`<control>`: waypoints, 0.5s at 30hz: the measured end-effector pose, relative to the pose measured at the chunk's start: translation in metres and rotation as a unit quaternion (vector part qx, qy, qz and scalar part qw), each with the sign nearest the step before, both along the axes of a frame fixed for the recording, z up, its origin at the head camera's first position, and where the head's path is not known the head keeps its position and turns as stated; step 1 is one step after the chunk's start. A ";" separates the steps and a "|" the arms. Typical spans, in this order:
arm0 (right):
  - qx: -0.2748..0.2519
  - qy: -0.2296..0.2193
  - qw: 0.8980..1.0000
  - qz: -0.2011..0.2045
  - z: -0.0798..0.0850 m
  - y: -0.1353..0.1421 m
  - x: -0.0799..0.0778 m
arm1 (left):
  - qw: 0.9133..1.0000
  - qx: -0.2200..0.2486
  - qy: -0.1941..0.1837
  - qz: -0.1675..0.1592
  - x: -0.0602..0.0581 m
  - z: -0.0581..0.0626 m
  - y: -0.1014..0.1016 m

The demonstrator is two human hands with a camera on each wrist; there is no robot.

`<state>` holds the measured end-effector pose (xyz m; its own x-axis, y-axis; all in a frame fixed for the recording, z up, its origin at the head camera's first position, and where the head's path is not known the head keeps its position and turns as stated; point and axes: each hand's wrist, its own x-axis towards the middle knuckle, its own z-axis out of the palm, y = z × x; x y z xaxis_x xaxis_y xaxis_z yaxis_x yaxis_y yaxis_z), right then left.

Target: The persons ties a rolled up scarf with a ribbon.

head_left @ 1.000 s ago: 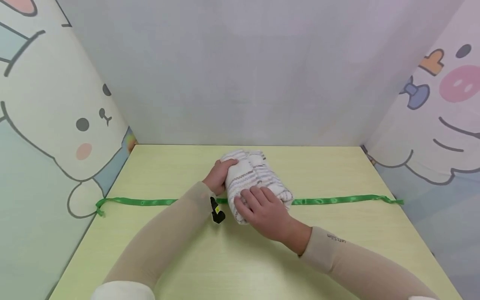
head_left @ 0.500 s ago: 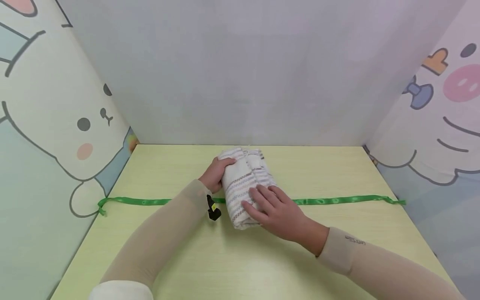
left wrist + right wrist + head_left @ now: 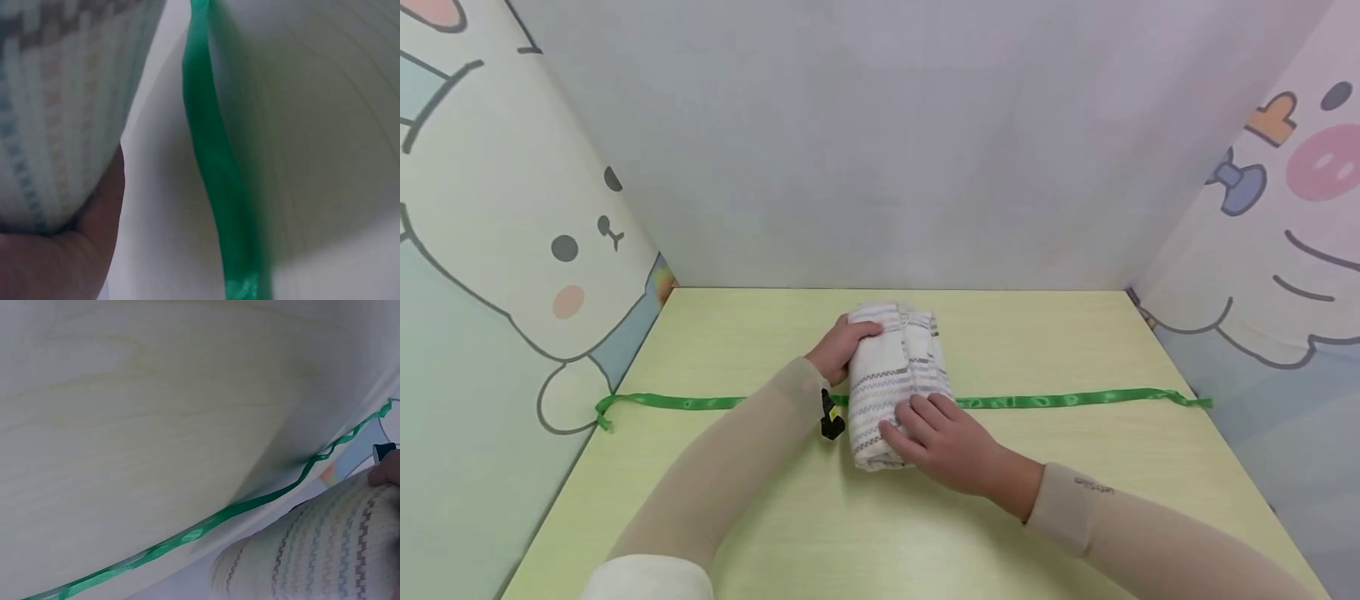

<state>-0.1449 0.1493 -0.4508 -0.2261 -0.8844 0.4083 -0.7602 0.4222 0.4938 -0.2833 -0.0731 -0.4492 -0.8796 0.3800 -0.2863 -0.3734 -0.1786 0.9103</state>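
Observation:
A white towel (image 3: 880, 379) with grey, blue and brown stripes is folded into a thick bundle, its long side running front to back, near the middle of the table. My left hand (image 3: 842, 346) grips its far left side, thumb over the top and the other fingers hidden underneath. My right hand (image 3: 955, 442) holds the near right part, fingers bent onto the upper layer. In the left wrist view the striped towel (image 3: 56, 119) fills the upper left, held above the green ribbon. The right wrist view shows the towel (image 3: 312, 550) at the lower right.
A green ribbon (image 3: 1052, 400) crosses the light wooden table (image 3: 775, 533) from side to side, passing behind the towel. A grey-white back wall (image 3: 880, 167) and cartoon-printed side walls bound the table. A small black piece (image 3: 832, 421) sits at the left wrist.
The towel has straightened to point front to back, and its loose right part has been drawn in, making it narrower. My right hand moved right, then slightly back left, and nearer the front.

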 end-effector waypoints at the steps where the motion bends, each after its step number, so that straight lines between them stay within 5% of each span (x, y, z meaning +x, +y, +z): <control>1: 0.002 -0.001 1.000 -0.001 -0.001 -0.001 0.000 | 1.000 -0.004 -0.003 0.001 0.000 -0.001 0.000; 15: 0.028 -0.031 0.999 -0.002 -0.012 -0.004 0.006 | 0.999 -0.043 -0.027 0.003 0.003 -0.015 0.001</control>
